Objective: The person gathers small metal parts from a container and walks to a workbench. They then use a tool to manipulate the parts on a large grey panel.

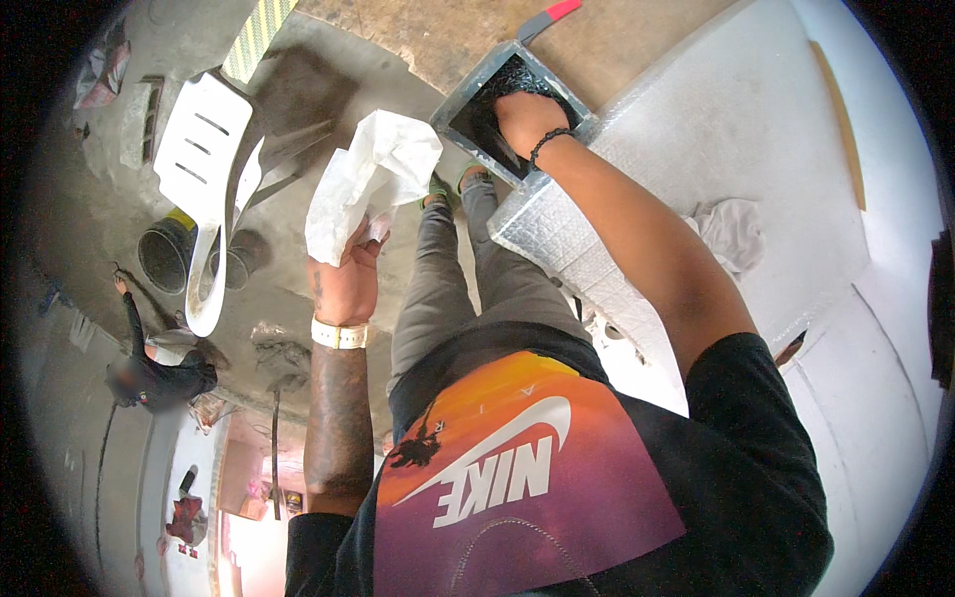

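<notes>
My left hand [348,279], with a white watch at the wrist, is closed on a crumpled, thin white bag [383,149] held up in front of me. To the right, my right hand [529,124], wearing a dark beaded bracelet, reaches down into a grey open-topped box [460,107]. Small dark, shiny pieces [512,76] fill part of that box; their kind is too small to tell. The right fingers are curled in among them, and their tips are hidden.
The box stands at the corner of a bubble-wrapped surface [637,199], beside a brown board [428,35] with a red-and-grey handled tool [547,18]. A white slotted chair [204,139] and black buckets [165,257] stand left. Another person [159,383] crouches farther left.
</notes>
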Demonstrator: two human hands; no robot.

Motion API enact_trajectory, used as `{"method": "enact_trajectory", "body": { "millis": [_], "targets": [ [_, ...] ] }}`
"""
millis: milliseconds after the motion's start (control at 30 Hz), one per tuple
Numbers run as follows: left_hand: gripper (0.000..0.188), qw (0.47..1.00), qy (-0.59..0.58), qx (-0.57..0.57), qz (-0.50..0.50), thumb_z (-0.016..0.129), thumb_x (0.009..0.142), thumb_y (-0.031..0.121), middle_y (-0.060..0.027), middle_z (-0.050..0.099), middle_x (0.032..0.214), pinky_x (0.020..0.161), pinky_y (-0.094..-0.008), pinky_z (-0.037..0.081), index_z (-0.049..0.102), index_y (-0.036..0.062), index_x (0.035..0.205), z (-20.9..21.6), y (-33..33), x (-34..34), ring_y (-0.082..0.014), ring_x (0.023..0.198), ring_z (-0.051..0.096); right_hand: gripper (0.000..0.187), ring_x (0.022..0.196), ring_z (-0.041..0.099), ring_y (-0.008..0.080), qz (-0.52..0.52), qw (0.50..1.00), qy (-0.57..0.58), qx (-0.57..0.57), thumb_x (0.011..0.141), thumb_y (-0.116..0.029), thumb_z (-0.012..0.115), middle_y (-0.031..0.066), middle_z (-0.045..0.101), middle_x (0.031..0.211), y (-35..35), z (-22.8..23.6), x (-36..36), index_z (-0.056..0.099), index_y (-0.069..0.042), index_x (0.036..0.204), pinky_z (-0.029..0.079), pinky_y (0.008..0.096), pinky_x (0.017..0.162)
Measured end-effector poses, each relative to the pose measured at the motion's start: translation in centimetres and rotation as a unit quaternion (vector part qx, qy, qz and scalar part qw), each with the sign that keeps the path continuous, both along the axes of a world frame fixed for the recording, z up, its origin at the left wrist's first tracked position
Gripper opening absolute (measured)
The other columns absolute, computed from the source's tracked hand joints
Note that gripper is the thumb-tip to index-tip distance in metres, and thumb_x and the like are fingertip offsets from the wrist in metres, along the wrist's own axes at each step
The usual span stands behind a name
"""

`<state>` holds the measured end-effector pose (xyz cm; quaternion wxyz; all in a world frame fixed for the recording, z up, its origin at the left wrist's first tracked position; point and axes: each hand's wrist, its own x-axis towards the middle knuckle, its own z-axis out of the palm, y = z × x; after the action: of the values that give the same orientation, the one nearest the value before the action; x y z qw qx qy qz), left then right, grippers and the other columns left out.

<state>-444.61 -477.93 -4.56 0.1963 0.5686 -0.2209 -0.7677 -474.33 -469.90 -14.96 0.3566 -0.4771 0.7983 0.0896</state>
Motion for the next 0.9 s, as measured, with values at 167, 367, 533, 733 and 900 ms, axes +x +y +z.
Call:
{"method": "enact_trajectory", "body": {
  "millis": [167,367,533,733,900],
  "targets": [
    [0.042,1.0,0.024,-0.002,0.013,0.059,0.098,0.003,-0.0098,0.06,0.137,0.097,-0.0465,0.053,0.053,0.0063,0.14,-1.1,0.2,1.3,-0.0262,0.12,0.061,0.027,0.1,0.072,0.0387,-0.021,1.0,0.009,-0.004,0.093,-0.013,0.05,0.0222,0.073,0.103,0.6,-0.8,-0.1,0.075,-0.004,0.099,0.057,0.0501,0.085],
    [0.04,1.0,-0.003,-0.016,-0.004,0.057,0.1,0.007,-0.0097,0.061,0.137,0.097,-0.0461,0.053,0.054,0.0061,0.14,-0.9,0.4,1.5,-0.025,0.12,0.06,0.022,0.091,0.071,0.0399,-0.133,0.98,-0.057,-0.136,0.09,-0.022,0.063,0.0221,0.073,0.093,1.3,3.3,1.8,0.068,-0.004,0.1,0.056,0.0514,0.081],
    [0.04,1.0,0.016,0.001,-0.001,0.059,0.1,0.01,-0.0087,0.061,0.136,0.097,-0.0445,0.052,0.054,0.0065,0.14,-2.0,0.4,2.3,-0.0232,0.119,0.06,0.018,0.085,0.069,0.042,-0.262,0.937,-0.05,-0.224,0.085,-0.019,0.068,0.0222,0.071,0.088,3.0,2.9,5.4,0.067,-0.004,0.094,0.055,0.0515,0.075],
    [0.039,0.999,-0.001,0.007,-0.036,0.058,0.1,0.01,-0.0071,0.063,0.131,0.097,-0.0428,0.052,0.055,0.0069,0.138,-1.7,0.3,1.9,-0.022,0.115,0.062,0.014,0.085,0.069,0.0399,-0.298,0.917,-0.033,-0.263,0.09,-0.017,0.066,0.0198,0.071,0.09,4.0,3.6,7.2,0.066,-0.004,0.095,0.055,0.0495,0.073],
    [0.038,0.999,0.01,0.022,-0.029,0.06,0.097,0.003,-0.0073,0.063,0.131,0.095,-0.043,0.053,0.057,0.0089,0.135,-1.8,0.2,1.4,-0.0234,0.113,0.063,0.013,0.084,0.068,0.0401,-0.339,0.891,-0.065,-0.295,0.093,-0.017,0.064,0.0187,0.071,0.089,4.8,4.3,8.1,0.065,-0.004,0.094,0.054,0.0479,0.072]
  ]
}}
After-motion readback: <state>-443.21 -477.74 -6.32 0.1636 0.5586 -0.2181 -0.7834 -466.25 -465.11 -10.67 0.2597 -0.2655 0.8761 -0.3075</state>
